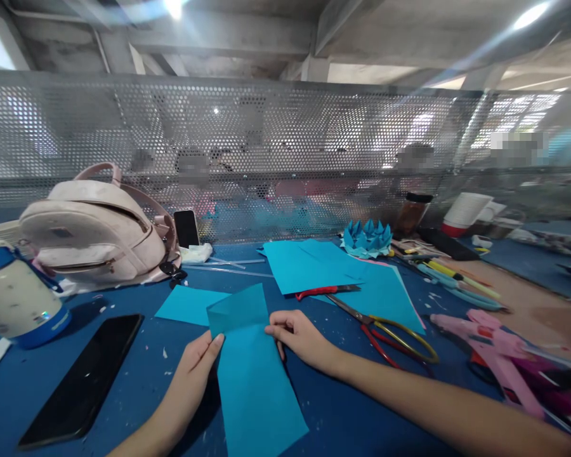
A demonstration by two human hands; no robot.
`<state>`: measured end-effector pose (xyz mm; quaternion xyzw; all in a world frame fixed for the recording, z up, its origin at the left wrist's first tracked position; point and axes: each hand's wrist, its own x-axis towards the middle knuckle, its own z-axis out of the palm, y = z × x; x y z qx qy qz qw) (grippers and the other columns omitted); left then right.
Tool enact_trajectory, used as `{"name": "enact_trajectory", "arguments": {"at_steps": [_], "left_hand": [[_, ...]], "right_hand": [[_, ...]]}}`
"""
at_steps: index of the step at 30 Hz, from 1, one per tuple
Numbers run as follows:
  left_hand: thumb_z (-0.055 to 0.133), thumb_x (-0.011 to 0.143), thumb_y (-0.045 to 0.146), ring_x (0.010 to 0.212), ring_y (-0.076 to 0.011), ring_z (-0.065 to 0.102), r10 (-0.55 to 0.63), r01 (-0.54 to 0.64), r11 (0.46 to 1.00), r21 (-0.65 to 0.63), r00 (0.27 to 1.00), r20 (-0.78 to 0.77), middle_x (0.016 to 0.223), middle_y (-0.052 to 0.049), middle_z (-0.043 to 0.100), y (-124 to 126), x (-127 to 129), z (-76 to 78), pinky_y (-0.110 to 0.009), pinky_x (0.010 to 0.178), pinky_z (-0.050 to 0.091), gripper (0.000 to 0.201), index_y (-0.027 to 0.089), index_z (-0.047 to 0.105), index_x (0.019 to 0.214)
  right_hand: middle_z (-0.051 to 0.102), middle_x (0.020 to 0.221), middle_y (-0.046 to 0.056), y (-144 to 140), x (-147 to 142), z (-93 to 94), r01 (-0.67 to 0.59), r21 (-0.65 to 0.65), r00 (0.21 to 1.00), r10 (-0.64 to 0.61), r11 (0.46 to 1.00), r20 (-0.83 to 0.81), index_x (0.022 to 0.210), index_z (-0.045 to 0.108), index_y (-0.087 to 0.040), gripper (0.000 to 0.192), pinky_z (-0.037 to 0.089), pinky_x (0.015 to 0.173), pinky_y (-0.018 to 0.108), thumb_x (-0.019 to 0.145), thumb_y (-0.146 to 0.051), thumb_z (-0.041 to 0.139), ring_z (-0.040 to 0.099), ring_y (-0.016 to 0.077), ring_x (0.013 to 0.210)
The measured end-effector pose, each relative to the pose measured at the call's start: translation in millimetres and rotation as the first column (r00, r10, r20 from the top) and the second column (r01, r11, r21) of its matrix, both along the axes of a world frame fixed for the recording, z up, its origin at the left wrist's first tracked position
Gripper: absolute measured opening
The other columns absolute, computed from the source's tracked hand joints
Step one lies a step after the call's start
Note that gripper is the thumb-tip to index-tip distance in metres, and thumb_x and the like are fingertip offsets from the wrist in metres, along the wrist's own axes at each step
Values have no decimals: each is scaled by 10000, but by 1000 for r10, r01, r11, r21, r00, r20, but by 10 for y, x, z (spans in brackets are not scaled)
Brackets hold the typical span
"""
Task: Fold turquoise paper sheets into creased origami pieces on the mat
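Note:
A long sheet of blue paper is held between my two hands, its upper part bent along a crease. My left hand pinches the left edge, thumb on top. On the right edge, my right hand grips the sheet between thumb and curled fingers. Behind it a smaller blue piece of paper lies flat on the table. Right of my right hand are scissors with red and yellow handles and a red-handled cutter, beside a stack of blue sheets.
A black phone, a bottle and a pale backpack stand or lie left on the blue table. A folded blue paper flower sits at the back right. Pink glue gun lies at right. A perforated metal screen closes the far edge.

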<state>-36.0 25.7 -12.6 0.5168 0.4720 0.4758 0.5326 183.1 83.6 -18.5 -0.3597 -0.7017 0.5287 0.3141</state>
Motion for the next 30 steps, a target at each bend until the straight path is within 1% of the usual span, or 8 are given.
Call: {"name": "enact_trajectory", "arguments": {"at_steps": [4,9,13,16,19,23,28,30], "left_hand": [[620,793,557,592,-163,458,47,-47,998,-30,999,2,632,12,520,-11,-6,-18,-269,581,427,397,183,571,672],[610,803,554,613,-167,462,44,-44,999,-10,999,0,671,4,548,-4,-26,-55,-265,592,417,381,183,591,717],[611,800,557,554,-136,356,116,-115,993,19,992,-42,590,48,421,0,-48,-87,-238,533,349,427,204,460,614],[592,812,571,561,-130,315,185,-181,982,53,979,-88,597,58,357,0,-62,-104,-232,523,315,458,217,386,606],[577,824,573,570,-130,302,222,-217,974,62,969,-109,612,59,346,3,-68,-107,-233,524,301,450,219,383,626],[593,807,580,564,-128,281,224,-216,973,77,969,-107,605,60,321,15,-69,-115,-237,510,283,468,223,360,614],[604,812,568,562,-125,266,254,-251,967,49,964,-74,606,66,294,18,-79,-133,-233,505,279,468,224,351,621],[611,804,572,564,-129,293,256,-255,967,24,965,-52,606,62,322,15,-82,-127,-234,512,299,458,222,375,627]], "right_hand": [[558,486,-31,-1,-12,26,22,-16,1000,-22,1000,-7,663,504,-187,423,400,490,222,807,-568,617,550,131,449],[546,453,-27,-21,12,40,14,53,999,-16,999,34,594,487,-184,463,397,518,220,868,-551,551,488,104,431],[569,508,-22,-15,8,53,-34,-8,999,34,999,-14,664,535,-171,414,404,506,219,840,-542,592,533,116,461],[579,548,-29,-22,0,76,-86,-25,996,86,996,-29,757,565,-165,356,418,538,220,817,-509,634,561,120,496],[580,550,-12,-44,-1,94,-101,2,995,101,995,4,695,559,-162,384,420,541,225,861,-508,576,560,123,503],[554,509,-7,-51,-3,75,-62,26,997,61,998,42,610,517,-171,434,409,502,221,879,-510,540,544,123,475],[575,534,-24,-21,-8,19,-38,-8,998,39,999,47,745,581,-161,295,397,480,208,800,-442,650,544,113,461],[590,552,-16,-21,-5,17,-48,-21,998,49,999,50,731,577,-162,296,395,469,207,794,-440,658,538,110,455]]}}
